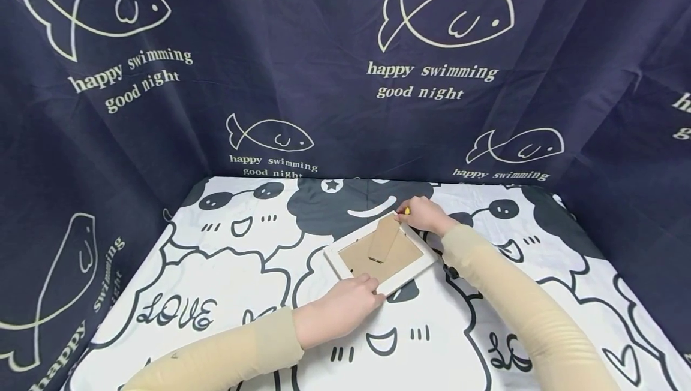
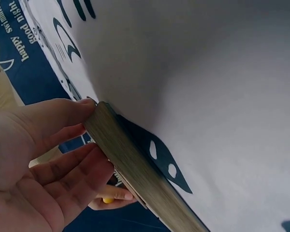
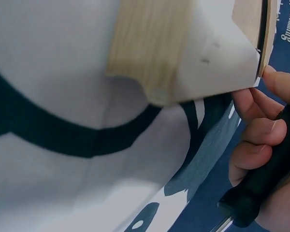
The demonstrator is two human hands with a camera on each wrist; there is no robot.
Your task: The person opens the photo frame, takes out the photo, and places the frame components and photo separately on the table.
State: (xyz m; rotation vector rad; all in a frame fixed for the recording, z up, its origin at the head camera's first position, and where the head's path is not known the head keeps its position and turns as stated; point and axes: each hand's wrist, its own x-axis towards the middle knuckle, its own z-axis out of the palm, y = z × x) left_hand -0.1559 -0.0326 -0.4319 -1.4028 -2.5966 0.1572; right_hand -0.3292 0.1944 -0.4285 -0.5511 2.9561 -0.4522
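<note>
Over the sheep-print worktop (image 1: 227, 277), a white picture frame (image 1: 407, 272) is facing back-up, probably being steadied for opening.
Next move is likely calling for freeing the cardboard backing (image 1: 356, 256) without slipping. Left hand (image 1: 345, 302) is reaching forward, grip pinching the near edge; right hand (image 1: 426, 215) is bending at the far corner, grip pinching it while other fingers are curling round a screwdriver (image 3: 268, 171).

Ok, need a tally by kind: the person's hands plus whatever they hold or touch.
Hands: 2 (left hand, right hand)
Picture frame: 1
Black-handled tool: 1
Total: 4
</note>
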